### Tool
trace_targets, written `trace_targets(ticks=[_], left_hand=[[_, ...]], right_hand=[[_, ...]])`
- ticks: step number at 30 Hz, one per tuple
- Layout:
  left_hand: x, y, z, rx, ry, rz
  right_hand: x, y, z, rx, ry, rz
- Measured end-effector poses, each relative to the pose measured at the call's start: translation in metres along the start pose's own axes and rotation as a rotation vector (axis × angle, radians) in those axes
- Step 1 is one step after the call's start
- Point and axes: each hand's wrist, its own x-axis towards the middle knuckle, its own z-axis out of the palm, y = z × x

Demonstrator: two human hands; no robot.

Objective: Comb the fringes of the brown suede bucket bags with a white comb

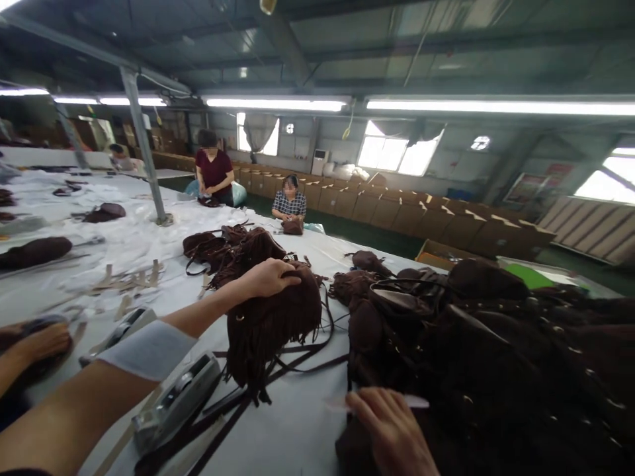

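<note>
My left hand [272,276] is closed on the top of a dark brown fringed bag [278,311], tilting it up above the white table [292,423]. Fringe hangs from the bag, and its long straps [278,373] trail across the tabletop. My right hand [391,423], lower right and slightly blurred, is closed round a thin pale flat object [417,401] that pokes out on both sides of the fingers. What kind of object it is I cannot make out. Just beyond that hand lies a large heap of dark brown bags [466,357] with metal studs.
Beneath my left forearm sits a grey metal device [176,400], with a similar device [119,334] farther left. At the left edge, a co-worker's hand [49,340] holds something dark. More brown bags [238,248] lie ahead. Two people work across the table; cardboard boxes [342,201] line the aisle.
</note>
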Motion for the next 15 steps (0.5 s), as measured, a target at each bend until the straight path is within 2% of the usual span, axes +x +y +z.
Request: trace_targets(ticks=[1, 3, 6, 8, 10, 15], left_hand=[[-0.002, 0.004, 0.0, -0.019, -0.015, 0.017], [-0.004, 0.012, 0.001, -0.083, -0.036, 0.043], [-0.008, 0.025, 0.001, -0.191, -0.07, 0.05], [-0.012, 0.034, 0.0, -0.269, -0.1, 0.044], [-0.017, 0.042, -0.003, -0.383, -0.118, 0.019], [-0.03, 0.051, -0.012, -0.78, -0.122, -0.17]], right_hand=[[0.016, -0.001, -0.016, -0.033, 0.077, -0.026], [0.048, -0.006, -0.043, -0.09, 0.145, -0.025], [0.083, -0.019, -0.059, -0.152, 0.132, -0.075], [0.094, -0.029, -0.049, -0.199, 0.075, -0.105], [0.094, -0.034, -0.027, -0.226, 0.002, -0.112], [0.068, -0.03, 0.033, -0.083, -0.187, -0.113]])
